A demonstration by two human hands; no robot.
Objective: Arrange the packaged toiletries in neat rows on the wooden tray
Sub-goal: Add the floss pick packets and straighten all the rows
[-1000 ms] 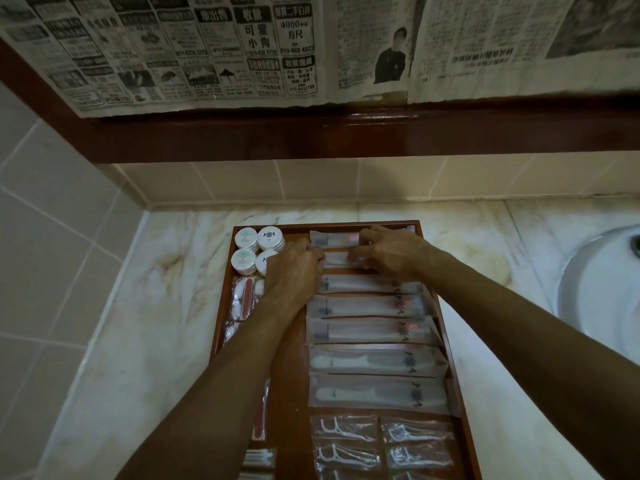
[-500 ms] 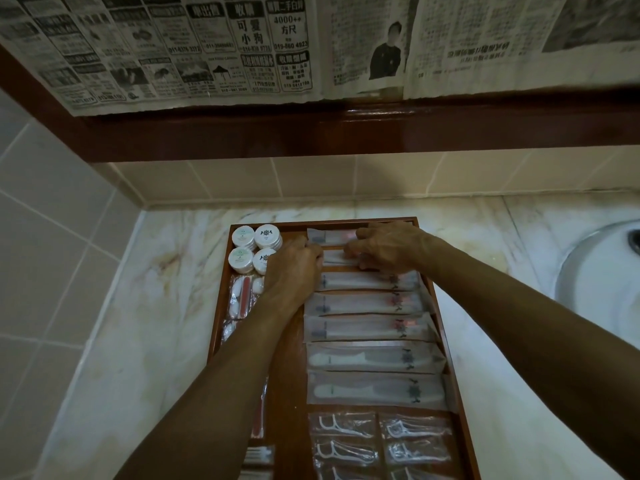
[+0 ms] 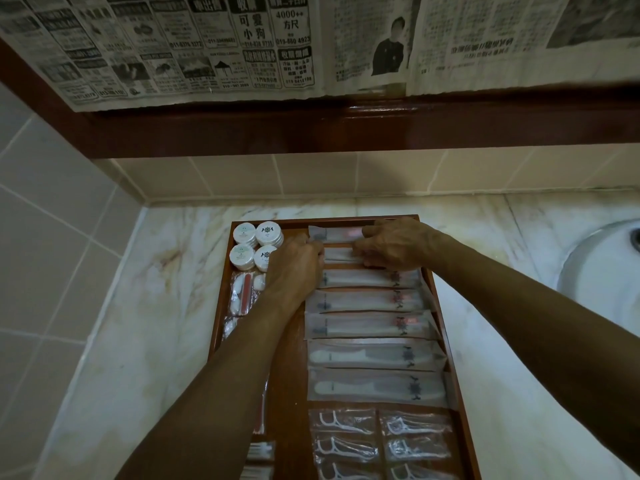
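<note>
A wooden tray lies on the marble counter. Long sachets fill its right column in rows, with floss-pick packets at the near end. My left hand and my right hand both pinch the second sachet from the back, one at each end. The rearmost sachet lies just beyond, partly under my right fingers. Round white tubs stand in the back left corner. Small packets lie below them, partly hidden by my left forearm.
A white sink basin is sunk into the counter at the right. Tiled walls close the left and back. A dark wooden ledge with newspaper above it overhangs the back wall.
Both hands stay on the second sachet. My right fingers have drawn slightly right and nearer along it. The view has shifted a little.
</note>
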